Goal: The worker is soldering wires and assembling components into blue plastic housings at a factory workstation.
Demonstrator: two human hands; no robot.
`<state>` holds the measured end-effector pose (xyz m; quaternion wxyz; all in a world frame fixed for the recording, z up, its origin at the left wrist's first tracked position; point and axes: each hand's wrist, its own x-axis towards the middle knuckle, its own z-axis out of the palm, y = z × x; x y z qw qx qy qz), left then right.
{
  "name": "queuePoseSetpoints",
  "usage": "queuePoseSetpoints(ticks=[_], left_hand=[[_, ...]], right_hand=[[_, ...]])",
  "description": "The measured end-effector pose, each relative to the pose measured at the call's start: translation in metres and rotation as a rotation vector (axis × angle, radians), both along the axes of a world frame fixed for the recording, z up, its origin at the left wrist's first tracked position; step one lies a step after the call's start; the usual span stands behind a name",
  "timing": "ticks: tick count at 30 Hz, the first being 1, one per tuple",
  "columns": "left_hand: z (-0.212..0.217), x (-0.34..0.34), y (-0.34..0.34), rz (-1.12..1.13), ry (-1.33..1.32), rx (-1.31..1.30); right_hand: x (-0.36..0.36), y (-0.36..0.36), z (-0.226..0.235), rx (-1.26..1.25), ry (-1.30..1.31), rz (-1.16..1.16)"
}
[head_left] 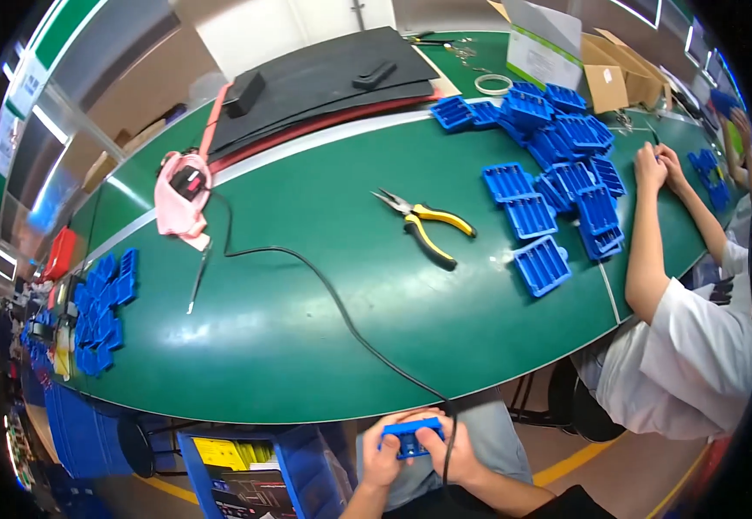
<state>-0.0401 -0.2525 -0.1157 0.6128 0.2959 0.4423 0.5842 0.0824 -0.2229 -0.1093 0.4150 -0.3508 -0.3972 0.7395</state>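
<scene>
Just below the table's near edge, over my lap, both hands hold a blue plastic battery holder (412, 439). My left hand (379, 458) grips its left end, and my right hand (455, 448) closes round its right end with the thumb on its face. A black cable (341, 303) crosses the table and passes in front of my right hand. On the green table (307, 363) lie needle-nose pliers (428, 227) with yellow and black handles, jaws apart. More blue battery holders (542, 265) are heaped to the right.
Another heap of blue holders (103, 316) sits at the left. A pink cloth (183, 199) lies beside a thin metal tool (199, 277). Black mats (324, 86) are stacked at the back. A blue bin (307, 471) stands by my left side. A co-worker's hands (659, 166) work at the right.
</scene>
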Motion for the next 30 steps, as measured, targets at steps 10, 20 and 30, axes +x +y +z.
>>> queuePoseSetpoints(ticks=[10,20,30], left_hand=[[-0.012,0.0,-0.006,0.038,-0.082,-0.073],[-0.011,0.002,-0.004,0.073,0.123,-0.053],[-0.025,0.003,-0.005,0.156,0.353,-0.054]], right_hand=[[0.006,0.013,0.011,-0.211,0.082,0.04],[0.0,0.007,0.001,-0.148,0.009,-0.014],[0.004,0.02,0.03,-0.296,-0.295,0.035]])
